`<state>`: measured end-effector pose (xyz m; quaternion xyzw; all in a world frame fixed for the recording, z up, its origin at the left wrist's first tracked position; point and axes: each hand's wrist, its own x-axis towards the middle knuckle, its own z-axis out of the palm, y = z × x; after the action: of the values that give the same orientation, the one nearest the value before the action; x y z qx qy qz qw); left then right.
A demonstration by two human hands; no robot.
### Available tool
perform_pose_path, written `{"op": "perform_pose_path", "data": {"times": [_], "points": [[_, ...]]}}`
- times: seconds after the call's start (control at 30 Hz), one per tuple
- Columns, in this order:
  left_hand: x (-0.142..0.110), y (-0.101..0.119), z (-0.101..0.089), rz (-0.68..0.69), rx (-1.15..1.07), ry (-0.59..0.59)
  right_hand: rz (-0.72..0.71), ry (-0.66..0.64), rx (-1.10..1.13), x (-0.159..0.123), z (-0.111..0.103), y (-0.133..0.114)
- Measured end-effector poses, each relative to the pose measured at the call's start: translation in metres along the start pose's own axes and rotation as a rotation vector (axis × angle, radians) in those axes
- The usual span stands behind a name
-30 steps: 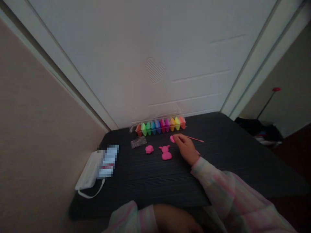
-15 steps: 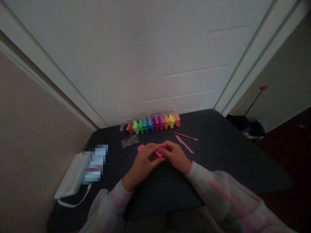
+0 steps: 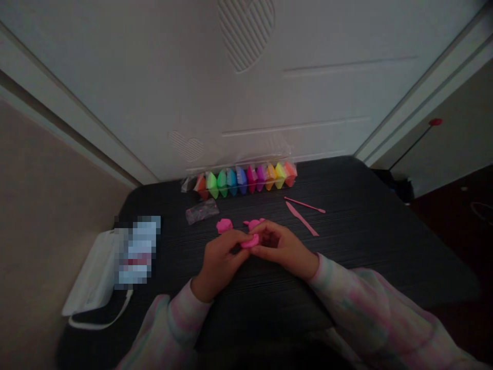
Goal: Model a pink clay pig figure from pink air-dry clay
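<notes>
Between the fingertips of both hands is a small flattened piece of pink modelling clay point(image 3: 250, 241). My left hand point(image 3: 225, 254) pinches its left side, thumb and fingers closed on it. From the right, my right hand point(image 3: 283, 244) grips the same piece with thumb and curled fingers. Just beyond them lies a pink clay figure point(image 3: 254, 224) with small ear-like bits; the hands hide its lower part. A loose lump of pink clay point(image 3: 224, 225) rests beyond my left hand. To the right lie a pink plastic clay knife point(image 3: 302, 218) and a thin pink modelling stick point(image 3: 304, 204).
A row of coloured clay packs point(image 3: 246, 181) in clear plastic stands along the white door point(image 3: 173, 77). A clear crumpled wrapper point(image 3: 202, 211) lies left of the lump. At the left of the dark table point(image 3: 365, 231) are a white box-like device point(image 3: 94, 272), its cable, and a blurred phone-like object point(image 3: 138, 252).
My left hand has come up from the table's near edge to join the right. My right hand brought the clay piece left and toward me, and the knife now lies uncovered. The view has tilted down.
</notes>
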<state>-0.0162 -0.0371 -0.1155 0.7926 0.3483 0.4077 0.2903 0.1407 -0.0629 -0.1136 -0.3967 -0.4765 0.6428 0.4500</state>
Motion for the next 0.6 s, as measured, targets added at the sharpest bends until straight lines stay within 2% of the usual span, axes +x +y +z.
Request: {"op": "perform_pose_path", "data": {"times": [0.1, 0.2, 0.3, 0.43, 0.53, 0.6], "points": [[0.001, 0.000, 0.000, 0.132, 0.076, -0.016, -0.008, 0.046, -0.135, -0.001, -0.002, -0.004], [0.000, 0.002, 0.002, 0.103, -0.004, -0.047, -0.023, 0.059, -0.289, -0.004, -0.007, -0.011], [-0.002, 0.007, 0.005, -0.097, -0.292, -0.113, -0.045, 0.035, -0.393, -0.008, -0.012, -0.015], [-0.002, 0.014, 0.009, -0.479, -0.761, -0.216, -0.071, -0.008, -0.459, -0.016, -0.020, -0.011], [-0.002, 0.014, 0.012, -0.691, -0.850, -0.250, -0.083, -0.006, -0.510, -0.021, -0.025, -0.006], [-0.002, 0.014, 0.013, -0.719, -0.842, -0.270, -0.109, -0.010, -0.553, -0.024, -0.027, -0.006]]}}
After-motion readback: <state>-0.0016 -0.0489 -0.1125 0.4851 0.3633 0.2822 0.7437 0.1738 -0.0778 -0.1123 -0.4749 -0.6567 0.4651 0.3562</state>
